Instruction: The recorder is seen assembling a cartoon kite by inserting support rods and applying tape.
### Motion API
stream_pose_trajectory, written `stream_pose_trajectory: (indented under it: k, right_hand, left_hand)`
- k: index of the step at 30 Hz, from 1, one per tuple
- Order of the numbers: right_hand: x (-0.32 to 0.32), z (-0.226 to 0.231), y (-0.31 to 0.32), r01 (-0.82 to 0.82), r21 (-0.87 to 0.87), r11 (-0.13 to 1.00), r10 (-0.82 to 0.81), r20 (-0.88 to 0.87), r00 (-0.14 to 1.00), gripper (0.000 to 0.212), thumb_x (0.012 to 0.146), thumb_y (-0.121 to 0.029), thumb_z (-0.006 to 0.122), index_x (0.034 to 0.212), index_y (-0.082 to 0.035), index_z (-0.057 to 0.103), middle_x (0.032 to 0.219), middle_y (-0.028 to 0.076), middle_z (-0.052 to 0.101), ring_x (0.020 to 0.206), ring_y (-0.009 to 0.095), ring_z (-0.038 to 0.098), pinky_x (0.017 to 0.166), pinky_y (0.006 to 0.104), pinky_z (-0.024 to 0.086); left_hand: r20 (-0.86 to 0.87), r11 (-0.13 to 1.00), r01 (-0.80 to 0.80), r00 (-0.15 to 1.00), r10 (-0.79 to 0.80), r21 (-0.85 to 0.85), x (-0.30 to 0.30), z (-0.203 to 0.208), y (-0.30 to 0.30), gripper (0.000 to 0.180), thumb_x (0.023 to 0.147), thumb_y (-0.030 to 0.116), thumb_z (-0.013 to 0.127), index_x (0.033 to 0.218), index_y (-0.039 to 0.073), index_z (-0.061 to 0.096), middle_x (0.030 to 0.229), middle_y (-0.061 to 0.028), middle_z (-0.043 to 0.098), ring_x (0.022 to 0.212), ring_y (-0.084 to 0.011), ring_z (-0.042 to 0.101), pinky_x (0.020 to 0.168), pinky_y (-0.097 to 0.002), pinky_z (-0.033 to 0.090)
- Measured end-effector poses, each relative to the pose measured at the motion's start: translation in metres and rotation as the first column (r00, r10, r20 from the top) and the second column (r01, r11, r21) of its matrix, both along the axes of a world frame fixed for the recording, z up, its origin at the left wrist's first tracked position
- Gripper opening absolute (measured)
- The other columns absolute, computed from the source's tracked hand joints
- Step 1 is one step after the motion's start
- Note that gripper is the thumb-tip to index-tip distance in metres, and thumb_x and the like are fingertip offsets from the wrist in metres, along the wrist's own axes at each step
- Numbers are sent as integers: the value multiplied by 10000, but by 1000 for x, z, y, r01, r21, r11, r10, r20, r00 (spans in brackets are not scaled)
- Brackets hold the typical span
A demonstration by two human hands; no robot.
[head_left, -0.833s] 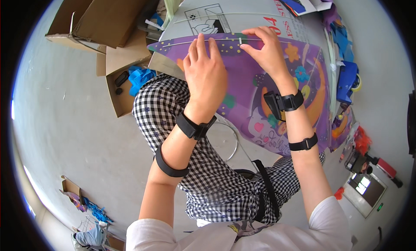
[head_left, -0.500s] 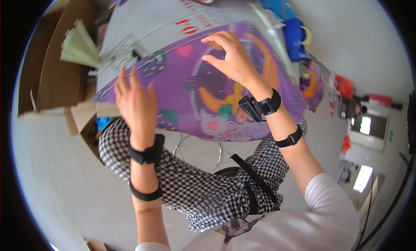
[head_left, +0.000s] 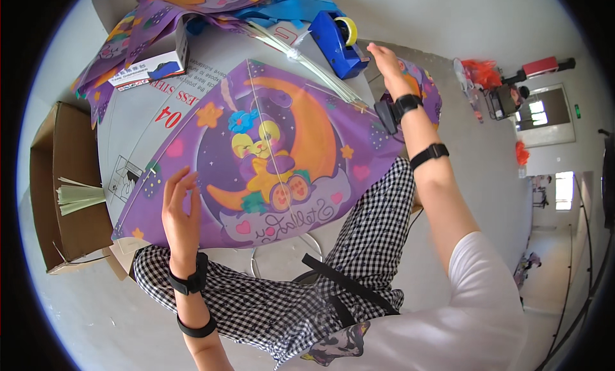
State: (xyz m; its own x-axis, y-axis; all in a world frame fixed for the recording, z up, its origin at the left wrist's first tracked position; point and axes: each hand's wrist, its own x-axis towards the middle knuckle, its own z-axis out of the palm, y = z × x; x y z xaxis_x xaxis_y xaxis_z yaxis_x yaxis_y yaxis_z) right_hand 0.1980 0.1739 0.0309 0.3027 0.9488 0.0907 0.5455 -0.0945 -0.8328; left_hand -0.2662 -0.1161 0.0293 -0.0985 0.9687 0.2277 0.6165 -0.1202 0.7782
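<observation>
in the head view, the big purple triangular sheet [head_left: 186, 198] with the bunny-and-orange-moon print lay across a grey printed board [head_left: 138, 118], its bottom edge hanging over the person's black-and-white checked trousers [head_left: 371, 211]. a thin pale rod ran down its middle and another along its left edge. the curly purple lettering near the bottom read backwards, like a mirror.

left hand [head_left: 181, 212] was over the left part of the sheet, half open, fingers bent a bit and thumb apart, nothing visible in it. couldn't tell if it was actually touching the sheet. right hand [head_left: 389, 68] was out past the right edge, fingers pretty straight, nothing visible in it either, just beside a blue plastic tape dispenser [head_left: 333, 47] with a yellowish roll. couldn't tell if those two touched.

other writing: the board had chunky red characters plus small black text, all upside down, and a black line drawing. a white cardboard carton [head_left: 144, 70] behind the sheet had dark print and a blue dispenser picture. a bundle of thin pale rods [head_left: 275, 40] lay between sheet and dispenser.
</observation>
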Motion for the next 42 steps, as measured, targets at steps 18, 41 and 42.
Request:
stream_pose_trajectory:
  k: [18,41,42]
  right_hand:
    - [1,-19,26,-196,-296,935,45,-449,892,281,753,-391,771,909,-165,711,958,-26,666,956,128,535,897,330,303]
    - [70,30,-161,-191,-244,951,17,-573,819,272,836,-367,737,918,-114,679,923,-25,663,900,72,590,783,244,391]
    - [74,32,-180,-188,-238,953,15,-581,814,272,836,-367,737,918,-114,679,923,-25,663,900,72,590,783,244,391]
  left_hand:
    - [185,933,267,956,-226,-242,126,81,-61,231,817,-79,616,1032,-7,660,1186,-134,600,999,-238,627,848,-324,506]
    - [872,569,729,488,-43,-380,205,109,-19,353,905,39,599,1249,-16,541,1245,-93,587,1109,-171,587,925,-303,464]
    - [899,547,740,433,57,-391,216,103,-10,372,911,57,592,1268,-23,520,1262,-104,574,1130,-184,577,936,-314,465]
